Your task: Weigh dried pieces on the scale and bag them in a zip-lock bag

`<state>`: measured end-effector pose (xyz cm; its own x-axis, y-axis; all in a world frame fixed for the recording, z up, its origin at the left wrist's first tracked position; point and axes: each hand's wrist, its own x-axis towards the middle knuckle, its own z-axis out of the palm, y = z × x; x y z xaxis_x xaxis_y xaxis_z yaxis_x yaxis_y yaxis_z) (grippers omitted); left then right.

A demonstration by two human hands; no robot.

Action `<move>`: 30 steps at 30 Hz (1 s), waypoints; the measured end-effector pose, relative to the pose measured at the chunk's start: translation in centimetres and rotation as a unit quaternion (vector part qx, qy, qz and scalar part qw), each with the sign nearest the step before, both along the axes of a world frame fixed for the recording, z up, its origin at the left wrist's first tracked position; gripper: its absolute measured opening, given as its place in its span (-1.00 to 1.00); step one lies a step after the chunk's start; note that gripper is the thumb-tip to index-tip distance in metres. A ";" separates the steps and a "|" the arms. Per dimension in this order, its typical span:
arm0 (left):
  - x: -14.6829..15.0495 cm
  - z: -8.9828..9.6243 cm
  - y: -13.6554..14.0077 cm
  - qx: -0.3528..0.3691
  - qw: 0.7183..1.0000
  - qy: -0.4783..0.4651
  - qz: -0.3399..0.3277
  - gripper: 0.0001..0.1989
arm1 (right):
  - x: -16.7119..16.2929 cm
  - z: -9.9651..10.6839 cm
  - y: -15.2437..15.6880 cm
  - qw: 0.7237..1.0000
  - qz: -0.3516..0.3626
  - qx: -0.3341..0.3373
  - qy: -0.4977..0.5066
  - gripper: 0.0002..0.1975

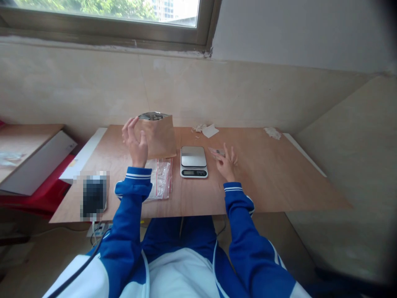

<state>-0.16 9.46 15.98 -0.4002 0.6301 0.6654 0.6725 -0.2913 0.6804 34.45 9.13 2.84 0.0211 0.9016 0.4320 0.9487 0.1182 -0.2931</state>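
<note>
My left hand is at the left side of a brown kraft paper bag, its fingers stretched out and its thumb apart in front. The bag stands upright with its silver-lined mouth open; what lies inside cannot be made out. To the right, my right hand pinches a small clear plastic bag between thumb and forefinger, the other fingers spread. Its contents are too small to tell. Between the hands sits a digital kitchen scale with a steel plate. Clear zip bags with red seals lie flat below the paper bag.
A pixelated dark device with a cable is at the table's left front edge. Crumpled white scraps and a white paper piece lie by the wall, with another crumpled scrap farther right. Another table stands left.
</note>
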 end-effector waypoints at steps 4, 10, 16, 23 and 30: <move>-0.3 2.2 3.6 -0.061 0.994 0.084 0.028 -0.50 | -5.5 0.8 -4.5 0.993 0.059 0.068 0.074 -0.62; -0.3 0.6 5.9 -0.148 0.984 0.102 0.003 -0.69 | -11.8 3.1 -8.8 0.972 0.172 0.053 0.150 -0.65; 1.4 0.7 -0.5 -0.120 0.985 0.101 0.078 -0.82 | -15.0 7.9 -8.8 0.954 0.253 0.047 0.157 -0.61; 0.3 0.7 -7.2 -0.131 0.990 0.013 0.054 -0.80 | -19.6 9.1 -9.6 0.958 0.284 0.034 0.030 -0.54; -2.6 0.6 -9.1 -0.228 0.969 0.098 -0.009 -0.78 | -20.4 9.0 -12.4 0.962 0.270 0.027 -0.025 -0.69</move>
